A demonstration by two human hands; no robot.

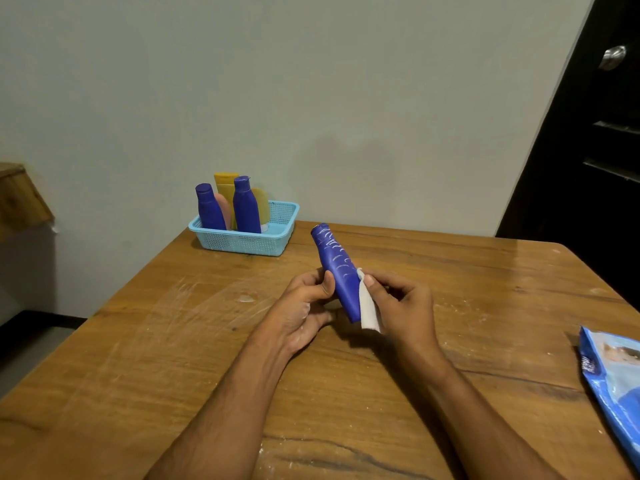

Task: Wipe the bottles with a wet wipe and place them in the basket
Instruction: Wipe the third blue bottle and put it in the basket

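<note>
Head view: my left hand (304,306) grips the blue bottle (337,271) above the wooden table (138,358), cap tilted away toward the wall. My right hand (398,303) pinches a white wet wipe (369,308) against its side. Other bottles stand in the light blue basket (242,242) at the table's far edge.

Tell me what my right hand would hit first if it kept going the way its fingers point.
Most likely the blue bottle: the right hand points leftward, its wipe already against it.

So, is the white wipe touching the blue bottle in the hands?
Touching. The head view shows the wipe pressed against the bottle by the right hand.
</note>
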